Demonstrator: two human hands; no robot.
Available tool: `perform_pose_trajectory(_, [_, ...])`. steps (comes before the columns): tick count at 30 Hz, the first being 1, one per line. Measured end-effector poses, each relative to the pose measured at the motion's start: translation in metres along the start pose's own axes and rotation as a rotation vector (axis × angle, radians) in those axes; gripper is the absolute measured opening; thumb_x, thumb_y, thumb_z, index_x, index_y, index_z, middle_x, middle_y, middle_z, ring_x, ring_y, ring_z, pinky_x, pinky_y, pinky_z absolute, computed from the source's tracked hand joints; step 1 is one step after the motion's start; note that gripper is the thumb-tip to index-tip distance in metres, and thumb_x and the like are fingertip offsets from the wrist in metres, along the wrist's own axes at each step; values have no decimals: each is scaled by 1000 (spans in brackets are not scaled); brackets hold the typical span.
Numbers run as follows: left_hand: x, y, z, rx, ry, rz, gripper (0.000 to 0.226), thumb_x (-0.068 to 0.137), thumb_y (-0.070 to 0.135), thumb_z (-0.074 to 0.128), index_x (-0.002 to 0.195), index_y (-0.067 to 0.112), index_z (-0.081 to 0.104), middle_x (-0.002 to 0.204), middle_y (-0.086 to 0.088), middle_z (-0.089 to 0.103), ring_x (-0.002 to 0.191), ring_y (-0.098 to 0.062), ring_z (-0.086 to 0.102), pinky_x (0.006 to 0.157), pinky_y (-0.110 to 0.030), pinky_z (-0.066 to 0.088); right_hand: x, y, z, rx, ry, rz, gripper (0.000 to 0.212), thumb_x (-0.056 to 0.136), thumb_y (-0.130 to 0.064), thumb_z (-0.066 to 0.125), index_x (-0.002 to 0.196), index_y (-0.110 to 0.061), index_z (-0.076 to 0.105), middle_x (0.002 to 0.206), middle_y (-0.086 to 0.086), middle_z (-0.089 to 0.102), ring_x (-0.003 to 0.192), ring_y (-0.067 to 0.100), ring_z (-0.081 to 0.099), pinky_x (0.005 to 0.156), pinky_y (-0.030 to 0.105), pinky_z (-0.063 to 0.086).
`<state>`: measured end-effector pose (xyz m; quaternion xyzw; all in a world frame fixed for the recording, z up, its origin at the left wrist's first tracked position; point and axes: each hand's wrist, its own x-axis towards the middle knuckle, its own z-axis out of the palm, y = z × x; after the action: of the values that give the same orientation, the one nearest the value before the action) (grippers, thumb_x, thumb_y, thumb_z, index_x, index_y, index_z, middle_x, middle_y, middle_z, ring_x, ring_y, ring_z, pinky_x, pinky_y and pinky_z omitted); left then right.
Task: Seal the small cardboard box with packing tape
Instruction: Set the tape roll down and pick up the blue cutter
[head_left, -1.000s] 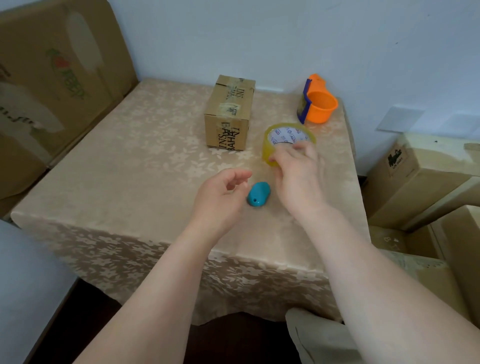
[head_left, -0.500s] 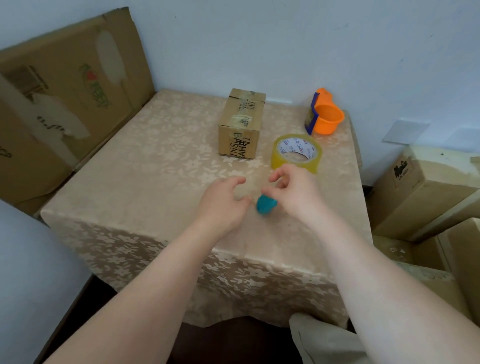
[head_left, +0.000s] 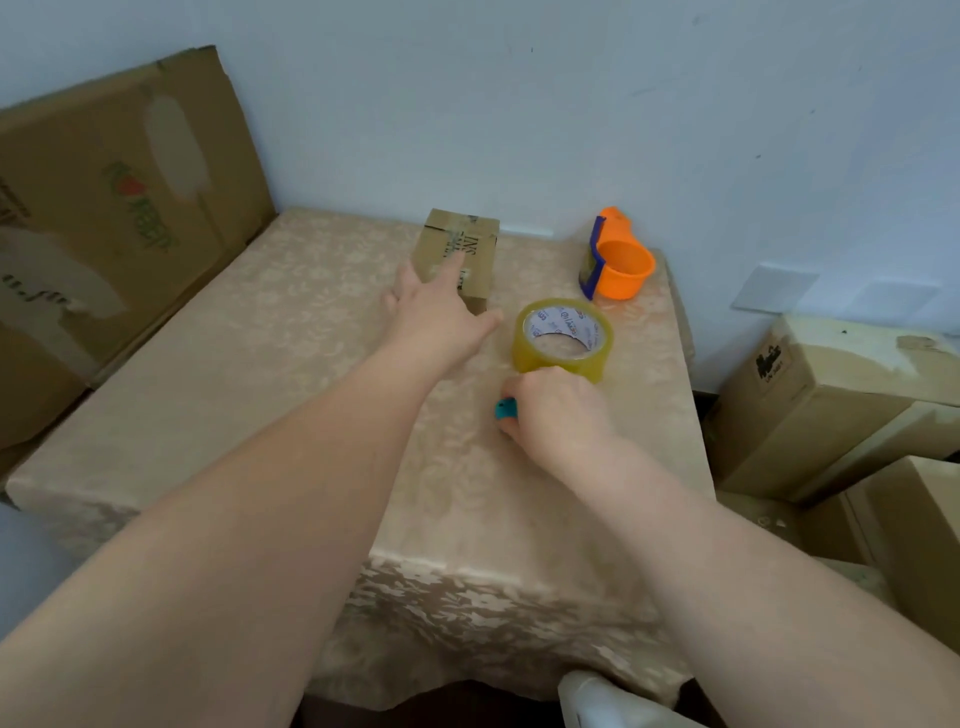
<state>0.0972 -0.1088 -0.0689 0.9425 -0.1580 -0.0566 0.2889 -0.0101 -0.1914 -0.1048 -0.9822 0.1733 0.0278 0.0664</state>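
Observation:
The small cardboard box (head_left: 467, 247) stands at the far middle of the table, with old tape and printed letters on top. My left hand (head_left: 434, 312) reaches over its near end with fingers spread; the index finger lies on the box top. A roll of clear yellowish packing tape (head_left: 563, 338) lies flat to the right of the box. My right hand (head_left: 556, 415) is just in front of the roll, fingers closed around a small teal object (head_left: 505, 408), most of it hidden in the grip.
An orange tape dispenser (head_left: 618, 265) stands at the far right corner of the table (head_left: 260, 364), which has a beige patterned cloth. A large flattened carton (head_left: 119, 208) leans at the left. Several cardboard boxes (head_left: 831, 405) are stacked on the floor at the right.
My left hand has stretched forward from the teal object to the small box. My right hand has closed over the teal object. The camera has tilted, so the view shifted.

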Motion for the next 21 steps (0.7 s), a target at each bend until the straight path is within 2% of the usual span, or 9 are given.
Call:
perform_pose_trajectory(3, [7, 2, 7, -17, 19, -61, 76, 74, 53, 62, 140, 37, 28, 148, -14, 18, 127, -40, 31, 104, -40, 33, 3, 1, -5, 104, -33, 17, 32, 82, -28, 66, 113, -18, 64, 113, 11, 64, 103, 32, 61, 69, 31, 42])
perform_pose_trajectory(8, [11, 6, 9, 3, 120, -64, 58, 75, 41, 61, 128, 31, 39, 129, -15, 35, 109, -38, 44, 87, -39, 42, 10, 5, -6, 327, -38, 31, 29, 75, -12, 68, 103, -21, 63, 106, 7, 63, 95, 28, 60, 66, 30, 44])
perform_pose_trajectory(10, [9, 7, 10, 16, 146, -65, 56, 74, 41, 59, 125, 29, 40, 126, -17, 36, 107, -39, 45, 86, -38, 40, 13, 6, -12, 415, 74, 41, 29, 77, -9, 64, 103, -22, 62, 98, 5, 62, 93, 27, 59, 67, 29, 42])
perform_pose_trajectory(13, [1, 5, 11, 28, 149, -55, 57, 72, 42, 59, 125, 31, 40, 127, -16, 36, 109, -39, 44, 86, -38, 39, 17, 13, -30, 605, 372, 131, 22, 78, -4, 59, 92, -20, 52, 90, 7, 60, 82, 27, 54, 64, 29, 37])
perform_pose_trajectory(16, [-7, 1, 9, 17, 142, -65, 57, 74, 43, 59, 126, 33, 38, 127, -15, 36, 110, -36, 43, 76, -35, 37, 21, 23, -40, 624, 492, 192, 18, 79, 2, 50, 86, -14, 48, 83, 9, 54, 77, 30, 51, 61, 30, 32])
perform_pose_trajectory(18, [-10, -1, 7, -4, 119, -76, 60, 74, 43, 60, 128, 35, 36, 127, -14, 35, 111, -35, 43, 78, -37, 40, 27, 28, -36, 535, 432, 182, 12, 83, -2, 51, 91, -10, 56, 89, 14, 58, 87, 35, 56, 64, 33, 38])
perform_pose_trajectory(19, [-11, -3, 5, -13, 99, -79, 61, 74, 42, 61, 129, 36, 36, 129, -14, 34, 112, -35, 43, 81, -38, 43, 28, 30, -33, 446, 331, 178, 14, 87, -11, 52, 99, -10, 59, 99, 16, 62, 97, 36, 56, 73, 36, 43])
perform_pose_trajectory(20, [-12, -4, 4, -14, 76, -78, 64, 74, 41, 62, 131, 37, 35, 131, -13, 33, 115, -35, 42, 86, -40, 45, 28, 31, -27, 324, 191, 176, 24, 92, -23, 50, 110, -11, 60, 113, 16, 62, 108, 37, 54, 88, 42, 44])
perform_pose_trajectory(21, [-13, -4, 2, -12, 53, -76, 67, 74, 41, 63, 134, 37, 34, 135, -14, 31, 119, -36, 40, 91, -42, 45, 26, 32, -22, 184, 56, 181, 35, 94, -34, 45, 121, -15, 57, 129, 14, 57, 120, 36, 48, 104, 50, 35])
